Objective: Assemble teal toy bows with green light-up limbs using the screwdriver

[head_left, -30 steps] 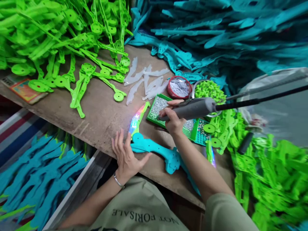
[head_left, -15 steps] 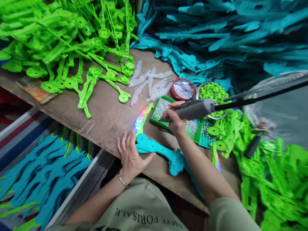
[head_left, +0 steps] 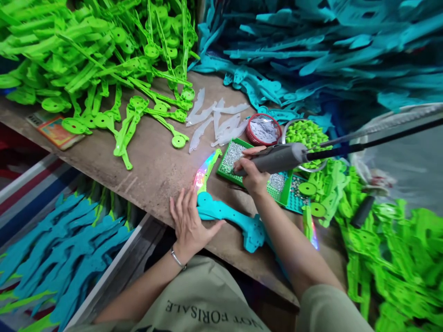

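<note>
In the head view my right hand [head_left: 254,173] grips a grey electric screwdriver [head_left: 277,157]. Its front end is over a green tray [head_left: 224,174] of small silver screws [head_left: 236,157]; the tip is hidden. My left hand [head_left: 189,221] lies with its fingers stretched out, at the left end of a blue plastic part [head_left: 228,211]. Its thumb is apart from the fingers, along the part's near side. Attached at that end is a green arm [head_left: 209,169] with a glowing multicoloured clear piece [head_left: 203,171]. My right forearm covers some of the blue part.
Green plastic parts [head_left: 90,55] heap up at the back left, blue ones [head_left: 294,50] at the back right. Clear pieces [head_left: 228,127], a red basket [head_left: 249,133] and a bowl of green bits [head_left: 304,136] stand behind the tray. More blue parts [head_left: 65,249] fill a bin at left.
The glow in the clear piece has shifted colour, with pink now lower down and blue above. Both hands stay nearly in place.
</note>
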### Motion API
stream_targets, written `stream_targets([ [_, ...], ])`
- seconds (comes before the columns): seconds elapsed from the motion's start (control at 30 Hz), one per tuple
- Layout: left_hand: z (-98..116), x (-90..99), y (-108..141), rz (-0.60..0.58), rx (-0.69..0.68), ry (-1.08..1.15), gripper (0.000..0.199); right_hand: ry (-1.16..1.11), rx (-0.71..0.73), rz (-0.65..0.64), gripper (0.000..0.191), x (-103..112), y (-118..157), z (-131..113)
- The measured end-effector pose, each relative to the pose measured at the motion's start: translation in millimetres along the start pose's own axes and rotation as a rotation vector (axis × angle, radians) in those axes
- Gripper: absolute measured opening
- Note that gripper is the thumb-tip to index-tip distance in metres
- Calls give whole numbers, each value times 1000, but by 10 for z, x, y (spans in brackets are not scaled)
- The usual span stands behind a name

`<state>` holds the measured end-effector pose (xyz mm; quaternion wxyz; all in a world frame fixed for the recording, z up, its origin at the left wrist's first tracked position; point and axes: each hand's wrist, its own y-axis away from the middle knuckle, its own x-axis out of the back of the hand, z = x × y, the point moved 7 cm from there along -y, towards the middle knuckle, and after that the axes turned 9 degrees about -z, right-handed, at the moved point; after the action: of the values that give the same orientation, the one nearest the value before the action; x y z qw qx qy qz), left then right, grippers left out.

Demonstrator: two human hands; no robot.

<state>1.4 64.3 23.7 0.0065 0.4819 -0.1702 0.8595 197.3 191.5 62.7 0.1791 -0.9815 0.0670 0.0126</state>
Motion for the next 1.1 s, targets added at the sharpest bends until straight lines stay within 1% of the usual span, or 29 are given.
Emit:
stream_targets([
  [0.1, 3, 1, 0, 1, -11, 3, 114, 0, 0, 5, 30, 9, 1, -10],
  [0.17, 0, 0, 2, 5, -13, 10, 114, 18, 6, 5, 29, 10, -13, -63],
  [0.27, -1, -6, 13, 5, -9, 24, 110, -5, 83, 14, 22, -15, -22, -288],
  [0.33, 9, -3, 24, 0, -8, 32, 100, -49, 154, 7, 17, -72, 16, -504],
  [0.37, 15, 6, 27, -1, -7, 36, 92, -71, 176, -10, 15, -116, 51, -606],
  [0.43, 25, 38, 23, 2, 2, 41, 71, -112, 177, -74, 13, -226, 157, -760],
  [0.47, 29, 62, 15, 8, 7, 42, 60, -133, 151, -115, 13, -287, 223, -802],
  [0.53, 33, 120, -15, 25, 17, 43, 44, -181, 79, -199, 14, -399, 371, -826],
  [0.57, 35, 151, -32, 35, 19, 45, 38, -206, 49, -235, 16, -448, 444, -823],
  [0.67, 46, 203, -82, 30, 22, 55, 29, -257, 12, -318, 18, -558, 609, -808],
  [0.77, 65, 193, -98, -8, 25, 66, 21, -268, 3, -335, 18, -607, 675, -797],
  [0.87, 78, 198, -83, 9, 27, 81, 16, -281, 7, -338, 17, -632, 701, -798],
  [1.1, 42, 206, -57, 14, 27, 109, 15, -277, -11, -347, 20, -666, 761, -757],
])
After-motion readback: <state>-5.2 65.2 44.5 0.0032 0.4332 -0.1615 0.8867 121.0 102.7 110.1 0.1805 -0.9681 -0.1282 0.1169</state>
